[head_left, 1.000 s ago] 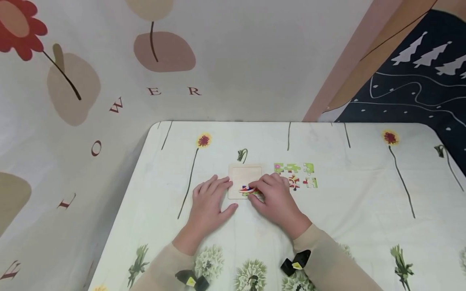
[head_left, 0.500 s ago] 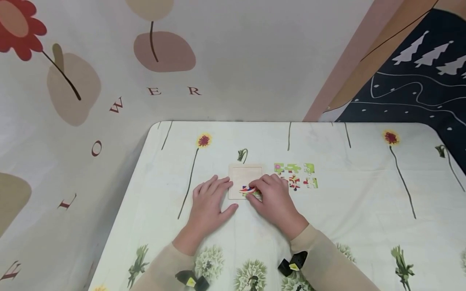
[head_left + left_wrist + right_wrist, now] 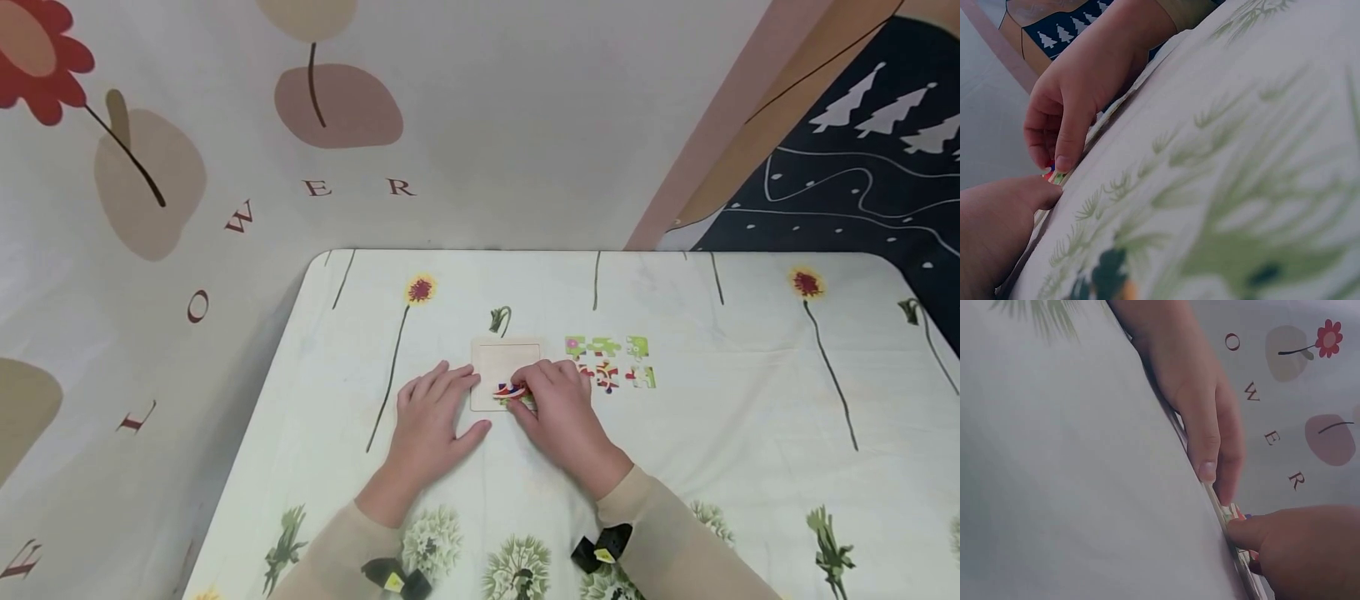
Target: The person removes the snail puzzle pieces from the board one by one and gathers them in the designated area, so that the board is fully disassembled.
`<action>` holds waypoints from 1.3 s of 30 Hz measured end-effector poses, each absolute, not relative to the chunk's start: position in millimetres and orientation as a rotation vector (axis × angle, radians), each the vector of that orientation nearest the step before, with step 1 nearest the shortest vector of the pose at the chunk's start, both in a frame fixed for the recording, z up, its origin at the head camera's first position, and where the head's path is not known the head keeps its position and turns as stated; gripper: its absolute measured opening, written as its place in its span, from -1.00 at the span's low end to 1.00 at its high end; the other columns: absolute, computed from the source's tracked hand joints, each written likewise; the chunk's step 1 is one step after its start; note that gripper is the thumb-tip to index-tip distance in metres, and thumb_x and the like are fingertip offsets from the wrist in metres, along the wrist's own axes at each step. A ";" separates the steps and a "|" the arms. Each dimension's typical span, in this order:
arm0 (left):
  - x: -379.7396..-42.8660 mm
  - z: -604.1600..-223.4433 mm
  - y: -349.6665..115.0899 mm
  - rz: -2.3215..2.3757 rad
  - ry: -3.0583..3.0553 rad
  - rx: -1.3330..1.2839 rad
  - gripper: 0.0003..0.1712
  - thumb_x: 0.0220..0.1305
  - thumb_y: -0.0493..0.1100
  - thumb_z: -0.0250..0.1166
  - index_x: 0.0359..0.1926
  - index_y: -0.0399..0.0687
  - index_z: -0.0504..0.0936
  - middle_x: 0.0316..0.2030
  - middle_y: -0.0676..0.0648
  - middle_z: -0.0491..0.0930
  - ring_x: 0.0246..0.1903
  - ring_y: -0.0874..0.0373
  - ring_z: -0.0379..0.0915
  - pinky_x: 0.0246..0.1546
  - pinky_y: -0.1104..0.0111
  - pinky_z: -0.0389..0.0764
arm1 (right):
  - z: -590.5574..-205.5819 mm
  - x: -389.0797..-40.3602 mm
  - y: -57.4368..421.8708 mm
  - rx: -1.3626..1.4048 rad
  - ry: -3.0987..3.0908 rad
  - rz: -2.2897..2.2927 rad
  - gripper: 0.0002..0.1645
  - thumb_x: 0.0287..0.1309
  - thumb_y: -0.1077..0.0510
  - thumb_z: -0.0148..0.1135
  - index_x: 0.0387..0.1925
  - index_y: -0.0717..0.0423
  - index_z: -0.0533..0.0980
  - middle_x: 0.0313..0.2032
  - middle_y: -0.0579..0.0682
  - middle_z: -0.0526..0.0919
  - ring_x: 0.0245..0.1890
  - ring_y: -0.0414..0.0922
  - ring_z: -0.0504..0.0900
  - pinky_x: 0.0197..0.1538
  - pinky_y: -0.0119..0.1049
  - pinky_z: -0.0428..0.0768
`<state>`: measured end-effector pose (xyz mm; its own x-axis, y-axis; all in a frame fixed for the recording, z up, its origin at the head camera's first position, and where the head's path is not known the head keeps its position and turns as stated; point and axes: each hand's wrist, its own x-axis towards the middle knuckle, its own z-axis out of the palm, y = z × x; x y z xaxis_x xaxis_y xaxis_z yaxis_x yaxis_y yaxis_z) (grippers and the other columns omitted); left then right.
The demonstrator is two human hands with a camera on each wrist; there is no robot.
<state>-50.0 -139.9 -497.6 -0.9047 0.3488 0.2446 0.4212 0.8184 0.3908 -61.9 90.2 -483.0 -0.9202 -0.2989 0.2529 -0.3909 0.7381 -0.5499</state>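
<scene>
A small square wooden puzzle tray (image 3: 504, 360) lies on the table in the head view, its upper part bare. My right hand (image 3: 564, 410) pinches a red, white and blue puzzle piece (image 3: 507, 391) between thumb and fingers, low over the tray. A green patch of puzzle shows just beneath that piece; the rest there is hidden by the hand. My left hand (image 3: 429, 421) lies with fingers spread, fingertips at the tray's left edge and thumb below its corner. In the left wrist view my right hand (image 3: 1075, 103) bends down toward a sliver of coloured puzzle.
Several loose puzzle pieces, among them a green one (image 3: 637, 347) and a red and white one (image 3: 606, 377), lie in two rows right of the tray. The right hand partly covers the nearest. A flower-print cloth (image 3: 750, 433) covers the table, which meets a printed wall (image 3: 525, 167).
My right hand has shifted very slightly left, its forearm and wrist strap with it, still pinching the puzzle piece over the tray. The left hand stays in place.
</scene>
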 end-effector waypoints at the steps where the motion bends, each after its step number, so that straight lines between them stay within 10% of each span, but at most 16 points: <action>1: -50.0 -497.5 -139.9 -0.667 -2.835 -0.609 -0.30 0.30 0.18 0.45 0.36 0.01 0.60 0.43 -0.04 0.51 0.51 -0.18 0.23 0.35 -0.25 0.18 | -482.8 -61.7 90.6 0.572 -2.769 0.937 -0.67 0.22 0.12 0.60 -0.03 -0.02 0.66 -0.11 -0.13 0.72 -0.07 0.04 0.44 0.08 0.08 0.32; 39: -49.3 -496.0 -139.3 -0.676 -2.836 -0.599 -0.30 0.29 0.17 0.46 0.36 0.01 0.60 0.43 -0.05 0.51 0.49 -0.19 0.25 0.34 -0.25 0.18 | -496.0 -49.7 129.8 0.631 -2.469 0.987 -0.56 -0.01 0.24 0.70 -0.03 0.01 0.80 -0.25 -0.13 0.82 -0.02 0.05 0.52 0.16 0.16 0.36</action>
